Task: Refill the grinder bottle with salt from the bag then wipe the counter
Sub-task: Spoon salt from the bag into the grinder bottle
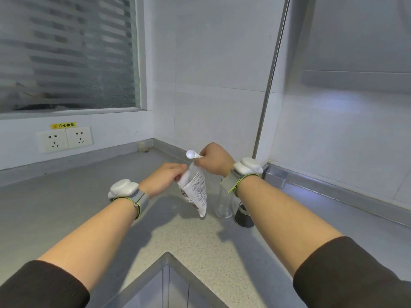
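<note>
White crinkled bag (196,190) w/ round-bowled plastic spoon (191,154)

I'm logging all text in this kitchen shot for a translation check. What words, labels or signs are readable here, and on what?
"小心触电": yellow sticker on the wall, just above the double socket.
Dense fine print and a square code on the salt bag: too small and blurred to read.
No text shows on the spoon or the glass bottle.

Dark sleeves (44,283) cover the upper forearms. Grey, lime-edged straps (142,200) on both wrists carry rounded white devices (121,188). The left hand (164,175) and right hand (215,160) are bare.
</note>
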